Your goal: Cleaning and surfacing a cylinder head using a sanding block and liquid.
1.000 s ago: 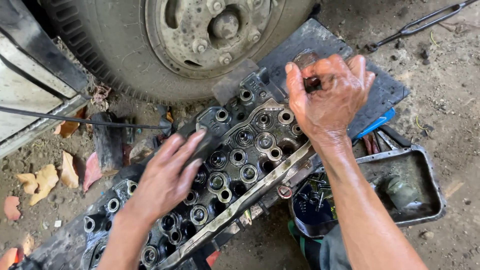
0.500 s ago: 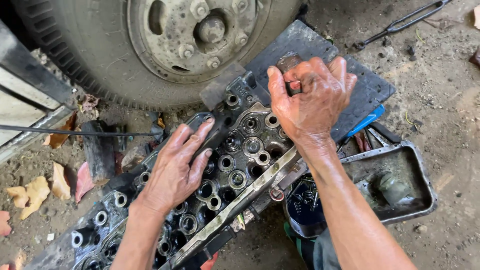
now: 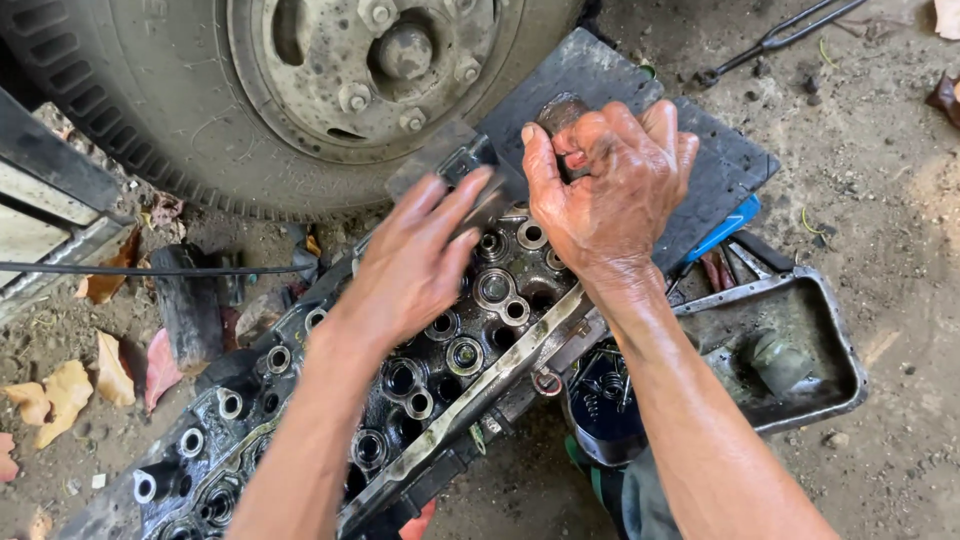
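Note:
A greasy cylinder head with several round valve openings lies diagonally on the ground. My left hand is flat over its far end, fingers stretched out toward the upper right and slightly blurred, holding nothing. My right hand is closed around a dark rounded metal piece at the head's far end, thumb and fingers wrapped tight. Most of that piece is hidden inside the fist.
A truck wheel stands just behind the head. A dark mat lies under the far end, with a blue-handled tool on its edge. A metal tray sits at right, beside a dark container of springs. A long tool lies on the dirt.
My left hand has slid along the cylinder head from its middle toward the far end, close to my right hand. The right hand keeps its grip in the same place.

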